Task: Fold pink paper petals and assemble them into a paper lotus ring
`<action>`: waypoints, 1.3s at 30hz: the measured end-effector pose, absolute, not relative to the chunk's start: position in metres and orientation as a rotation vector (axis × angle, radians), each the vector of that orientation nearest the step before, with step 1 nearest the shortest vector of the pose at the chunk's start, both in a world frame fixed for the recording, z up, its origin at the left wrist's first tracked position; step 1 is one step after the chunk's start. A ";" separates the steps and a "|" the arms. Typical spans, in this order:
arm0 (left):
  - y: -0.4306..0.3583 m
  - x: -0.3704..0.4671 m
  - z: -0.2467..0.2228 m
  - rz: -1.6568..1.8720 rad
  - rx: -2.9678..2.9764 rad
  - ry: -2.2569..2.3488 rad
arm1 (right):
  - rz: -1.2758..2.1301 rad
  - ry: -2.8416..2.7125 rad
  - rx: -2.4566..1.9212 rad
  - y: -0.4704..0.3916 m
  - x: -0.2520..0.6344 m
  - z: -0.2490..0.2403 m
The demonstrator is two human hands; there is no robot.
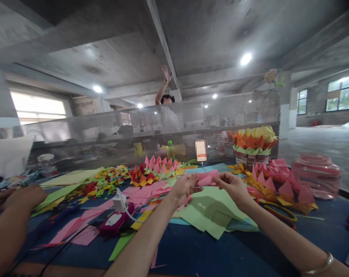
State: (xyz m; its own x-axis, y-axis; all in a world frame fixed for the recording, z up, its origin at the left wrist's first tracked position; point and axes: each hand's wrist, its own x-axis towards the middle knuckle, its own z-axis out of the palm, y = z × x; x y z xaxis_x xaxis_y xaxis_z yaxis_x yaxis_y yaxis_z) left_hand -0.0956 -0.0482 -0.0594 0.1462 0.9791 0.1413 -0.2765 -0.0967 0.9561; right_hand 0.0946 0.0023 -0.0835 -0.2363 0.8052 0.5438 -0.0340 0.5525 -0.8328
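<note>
One small piece of plain pink paper (208, 177) is held just right of the frame's centre, above the worktable, its surface bent into a soft curve. The left hand (183, 189) has its fingers closed on the paper's left end, while the right hand (231, 186) pinches the right end between thumb and fingertips. A shiny metal bangle (320, 265) circles the right wrist, lower right.

Beneath the hands lie overlapping pale green paper sheets (206, 209), with blue paper showing at their edges. Long pink paper strips (145, 194) spread to the left, near a white plug-in charger (119, 201) on a magenta power block (116, 222). Just above the pink piece stands a lit phone (200, 151), its screen blurred apart from a red band.

Right of the hands sit pink folded-paper petals (271, 181) with orange-yellow ones below, a tiered yellow, orange and green paper flower (255, 141), and a clear pink plastic jar (316, 177). A co-worker's forearms (18, 209) reach in at the left edge over the dark blue tabletop (188, 252). Across the middle runs a grey perforated metal screen (90, 132); behind it, upper centre, a person raises an open hand (166, 74).
</note>
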 end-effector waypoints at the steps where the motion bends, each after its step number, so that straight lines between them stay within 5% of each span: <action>1: -0.048 -0.095 -0.060 1.299 1.221 0.819 | 0.909 -1.624 -0.657 0.003 0.095 -0.084; 39: -0.046 -0.085 -0.069 1.394 1.431 1.072 | 1.003 -1.632 -0.692 0.006 0.087 -0.097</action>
State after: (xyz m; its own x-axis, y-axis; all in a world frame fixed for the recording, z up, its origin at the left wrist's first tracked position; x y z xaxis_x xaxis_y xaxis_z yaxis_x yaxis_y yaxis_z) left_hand -0.0848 -0.0462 -0.0689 0.0126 0.9617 0.2739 0.0179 -0.2741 0.9615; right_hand 0.0866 0.0058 -0.0966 -0.2818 0.8345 0.4735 -0.0453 0.4814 -0.8753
